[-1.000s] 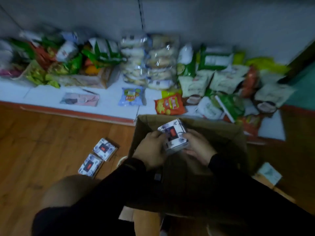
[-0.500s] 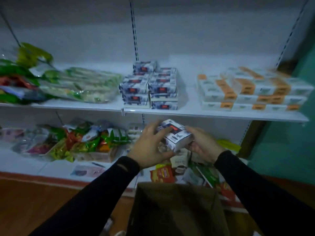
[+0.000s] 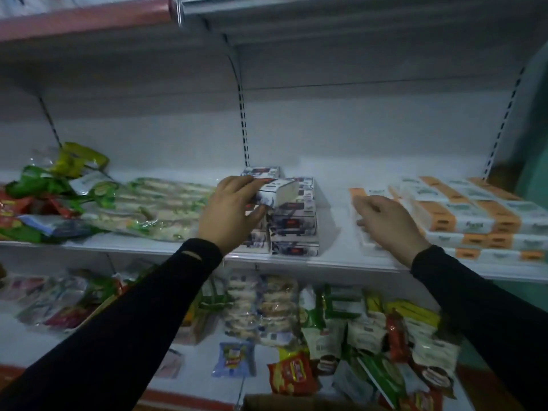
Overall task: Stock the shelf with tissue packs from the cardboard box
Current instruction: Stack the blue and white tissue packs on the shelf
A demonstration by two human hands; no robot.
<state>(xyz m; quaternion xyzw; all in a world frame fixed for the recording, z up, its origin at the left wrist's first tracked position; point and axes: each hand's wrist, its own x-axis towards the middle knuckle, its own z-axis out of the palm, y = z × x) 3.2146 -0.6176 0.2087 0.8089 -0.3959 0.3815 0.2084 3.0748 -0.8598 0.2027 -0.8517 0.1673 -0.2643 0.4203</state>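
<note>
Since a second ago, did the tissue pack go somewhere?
Yes. The tissue pack went up from over the cardboard box to the stacked packs on the shelf, held by the left hand alone.

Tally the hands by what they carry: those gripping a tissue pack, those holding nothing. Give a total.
Hands gripping a tissue pack: 1, the left hand, on a blue-and-white tissue pack
Hands holding nothing: 1, the right hand, fingers relaxed, in front of the orange-banded packs
Total: 2 hands
</note>
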